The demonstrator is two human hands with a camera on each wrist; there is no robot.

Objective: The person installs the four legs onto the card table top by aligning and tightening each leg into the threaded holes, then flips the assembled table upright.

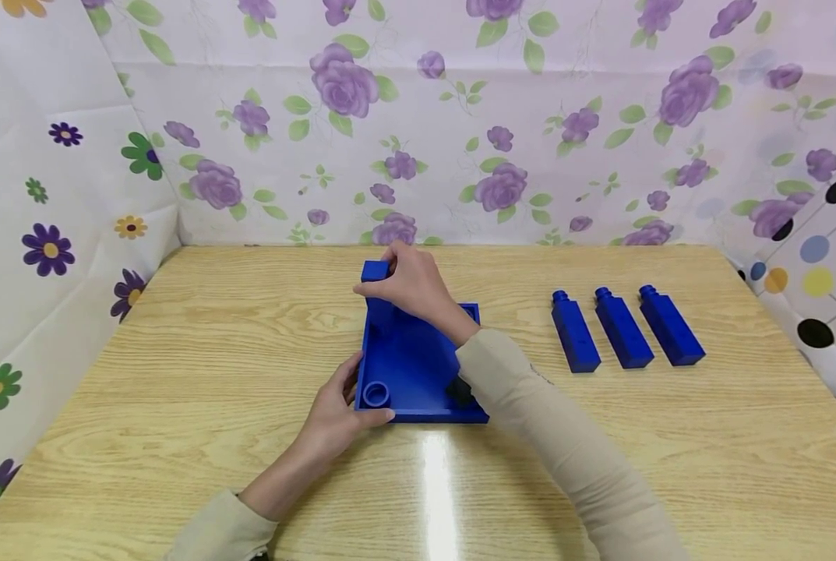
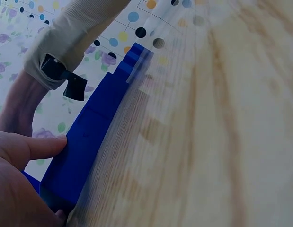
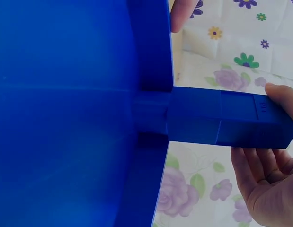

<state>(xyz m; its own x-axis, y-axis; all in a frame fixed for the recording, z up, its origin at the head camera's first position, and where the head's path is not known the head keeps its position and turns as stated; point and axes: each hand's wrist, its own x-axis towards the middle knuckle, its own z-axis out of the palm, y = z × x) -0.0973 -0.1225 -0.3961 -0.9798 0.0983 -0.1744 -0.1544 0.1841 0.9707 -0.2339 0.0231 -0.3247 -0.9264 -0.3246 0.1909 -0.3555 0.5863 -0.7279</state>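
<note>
A blue square table top [image 1: 414, 358] lies rim up, like a shallow tray, with a round socket [image 1: 376, 395] in its near left corner. Over its far left corner my right hand [image 1: 418, 284] pinches the upper end of a blue square table leg [image 1: 375, 271], which stands upright. In the right wrist view the leg's narrower lower end [image 3: 153, 113] sits inside the corner, against the raised walls. My left hand [image 1: 329, 417] grips the near left corner, thumb along the front wall and fingers at the left side.
To the right, three more blue legs, a left one [image 1: 576, 335], a middle one [image 1: 624, 331] and a right one [image 1: 672, 327], lie in a row, threaded ends away from me. A flowered cloth [image 1: 403, 117] hangs behind the wooden table [image 1: 214, 351].
</note>
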